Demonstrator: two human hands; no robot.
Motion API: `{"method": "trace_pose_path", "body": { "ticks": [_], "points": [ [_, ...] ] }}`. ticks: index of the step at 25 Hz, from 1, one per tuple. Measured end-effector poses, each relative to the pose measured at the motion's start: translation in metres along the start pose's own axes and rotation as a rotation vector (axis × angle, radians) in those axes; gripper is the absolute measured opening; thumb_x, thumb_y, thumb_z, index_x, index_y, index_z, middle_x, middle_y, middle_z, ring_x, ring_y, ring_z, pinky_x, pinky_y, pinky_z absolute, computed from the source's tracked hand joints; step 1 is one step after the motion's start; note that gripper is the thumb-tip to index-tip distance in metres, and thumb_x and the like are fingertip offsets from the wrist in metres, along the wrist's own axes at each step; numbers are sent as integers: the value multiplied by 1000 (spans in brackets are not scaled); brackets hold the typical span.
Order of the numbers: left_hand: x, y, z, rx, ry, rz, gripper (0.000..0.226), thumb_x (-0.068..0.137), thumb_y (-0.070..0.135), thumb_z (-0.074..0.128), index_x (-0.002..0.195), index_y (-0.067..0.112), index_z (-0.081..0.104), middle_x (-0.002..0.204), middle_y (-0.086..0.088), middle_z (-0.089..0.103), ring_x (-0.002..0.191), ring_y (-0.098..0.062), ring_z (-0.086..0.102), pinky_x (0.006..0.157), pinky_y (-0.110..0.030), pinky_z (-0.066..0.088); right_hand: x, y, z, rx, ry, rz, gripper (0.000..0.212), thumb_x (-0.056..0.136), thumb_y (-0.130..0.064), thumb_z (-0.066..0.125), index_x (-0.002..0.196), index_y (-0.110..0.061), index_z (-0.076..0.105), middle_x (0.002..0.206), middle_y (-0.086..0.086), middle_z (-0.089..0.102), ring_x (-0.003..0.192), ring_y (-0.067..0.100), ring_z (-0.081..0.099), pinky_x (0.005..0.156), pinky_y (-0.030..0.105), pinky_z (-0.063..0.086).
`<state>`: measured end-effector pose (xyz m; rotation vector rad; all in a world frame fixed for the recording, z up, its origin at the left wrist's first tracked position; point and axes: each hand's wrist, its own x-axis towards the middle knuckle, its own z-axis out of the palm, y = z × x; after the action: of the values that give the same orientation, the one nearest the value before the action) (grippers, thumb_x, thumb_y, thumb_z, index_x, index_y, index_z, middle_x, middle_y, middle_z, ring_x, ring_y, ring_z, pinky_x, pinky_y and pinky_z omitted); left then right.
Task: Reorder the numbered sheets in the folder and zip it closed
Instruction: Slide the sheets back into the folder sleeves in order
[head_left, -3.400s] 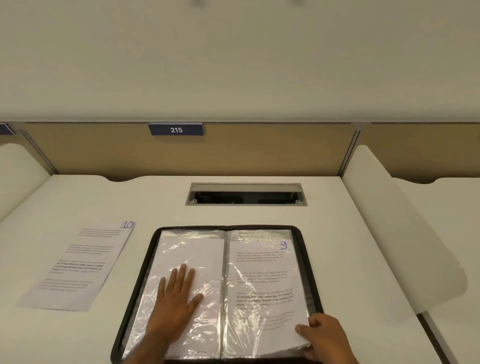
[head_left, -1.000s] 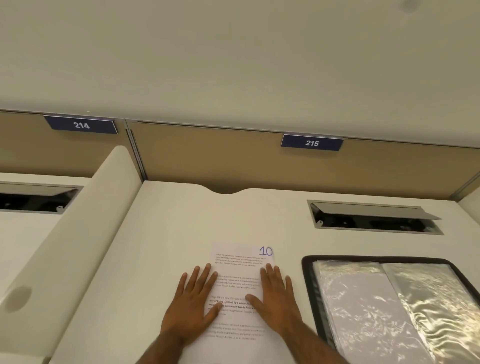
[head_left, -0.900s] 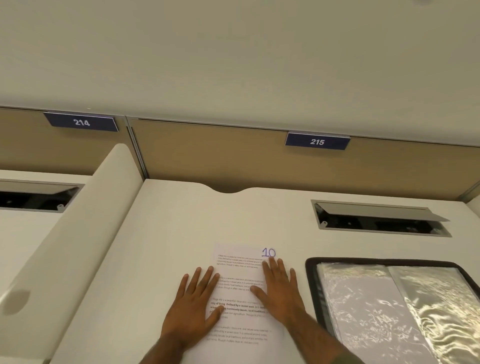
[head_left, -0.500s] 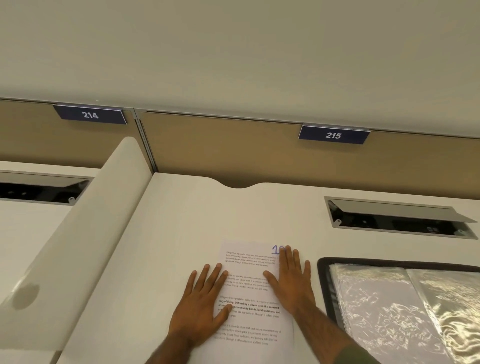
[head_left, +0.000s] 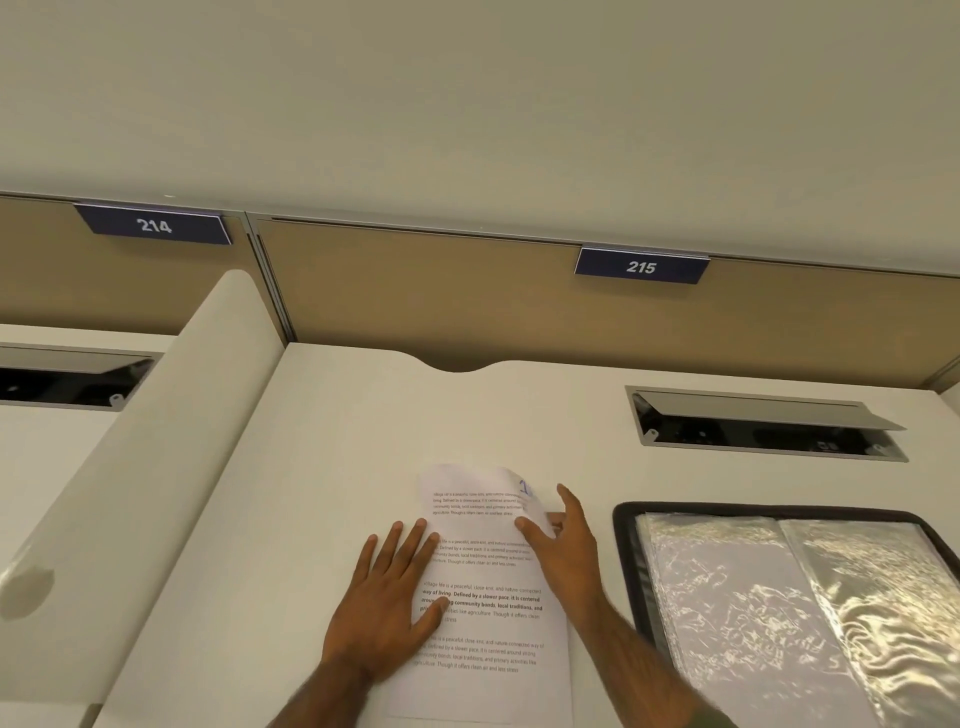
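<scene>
Lifting the loose sheet (head_left: 483, 623) off the counter (head_left: 337, 441) appears to be the step in hand, ahead of filing it in the folder (head_left: 625, 561). Left hand (head_left: 387, 597): grip spread, palm and fingers flat on the sheet's left edge, pinning it. Right hand (head_left: 566, 551): grip pinching the sheet's right edge near the top, thumb above, fingers beneath; that corner curls up clear of the counter, and the blue handwritten number there reads only as a "1". Sheet: printed text in blocks, lying just left of the folder, apart from it. Folder: open flat at the right, black zip border, glossy clear sleeves (head_left: 753, 597) showing; its lower and right parts run out of view. Next move, judged: release the left palm, carry the sheet right and slide it into its sleeve without creasing; thin paper, likely to bend if held by one edge. Counter: white, matte, notch at the rear edge. Hatch (head_left: 769, 423): lid raised, behind the folder. Divider (head_left: 156, 467): rounded, white, at the left. Panel (head_left: 415, 291): tan, at the rear, bearing tags 214 (head_left: 154, 225) and 215 (head_left: 641, 266).
</scene>
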<state>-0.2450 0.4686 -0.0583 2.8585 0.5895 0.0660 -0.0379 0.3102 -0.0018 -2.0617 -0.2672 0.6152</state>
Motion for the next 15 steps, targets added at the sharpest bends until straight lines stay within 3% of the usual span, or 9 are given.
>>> {"method": "trace_pose_path", "body": {
  "ticks": [2,5,7,9,10,12,15],
  "points": [
    [0,-2,2,-3,6,0,75,99,68,27,162,32,7,169,12,-1,156,-15,-2,123,-46,6,-13,6,2,99,30,101,59,86,-31,78,138,-22,51,119,0,68,100,15,69,88,33,58],
    [2,-1,1,-28,-17,5,75,99,68,26,162,31,9,169,11,1,156,-16,0,123,-45,6,-34,23,3,67,3,184,14,91,-13,68,98,-1,68,96,8,76,81,21,73,70,30,60],
    [0,-2,1,-48,-38,4,73,100,69,22,162,32,7,169,12,-3,156,-13,-5,124,-43,2,-48,26,-2,12,22,189,16,93,-9,62,82,2,63,84,11,73,69,20,68,61,28,54],
    [-1,1,-3,-230,-22,-76,69,102,67,23,161,34,8,166,17,-5,154,-6,-7,126,-35,-2,-58,22,-12,35,24,163,25,93,-8,62,69,-8,54,74,7,67,61,16,59,57,27,48],
    [0,7,-11,-407,4,-172,67,103,63,27,161,33,13,164,19,3,153,-3,-1,126,-31,1,-60,18,-18,62,15,146,28,92,-6,63,66,-10,52,71,5,65,60,16,59,57,27,47],
    [4,22,-28,-780,126,-411,59,103,51,42,157,27,34,154,16,35,146,-6,31,123,-31,21,-63,10,-33,132,-13,149,18,92,-4,64,74,-4,64,77,4,73,68,22,70,62,32,56],
    [11,39,-52,-1158,167,-590,31,102,34,58,131,22,63,121,4,71,111,-15,66,104,-36,49,-70,3,-53,238,-38,153,10,92,-6,66,94,3,71,91,11,78,86,31,75,68,37,61]
  ]
}}
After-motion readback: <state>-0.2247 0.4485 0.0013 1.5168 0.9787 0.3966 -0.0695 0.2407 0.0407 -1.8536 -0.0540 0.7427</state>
